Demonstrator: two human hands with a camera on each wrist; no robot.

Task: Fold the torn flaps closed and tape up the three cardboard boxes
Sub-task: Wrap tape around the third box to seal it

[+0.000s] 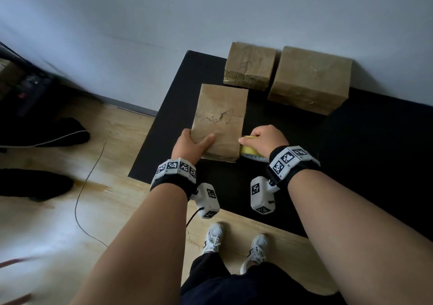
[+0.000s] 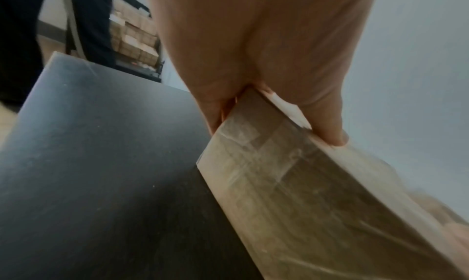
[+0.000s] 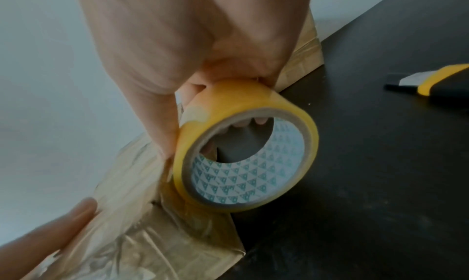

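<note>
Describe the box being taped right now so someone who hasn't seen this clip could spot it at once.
On the black mat by the white wall sit three cardboard boxes. It is the nearest box, alone in front of the two boxes against the wall. Only it is touched: the left hand grips its near corner and the right hand holds a yellow tape roll against its side.

Plain room corner in dim, bluish light

A pale wall (image 1: 210,11) meets a light wood-plank floor (image 1: 58,211) along a grey skirting board (image 1: 131,106); a black mat (image 1: 375,164) covers the floor by the wall, and dark shelving (image 1: 21,86) stands at left.
</note>
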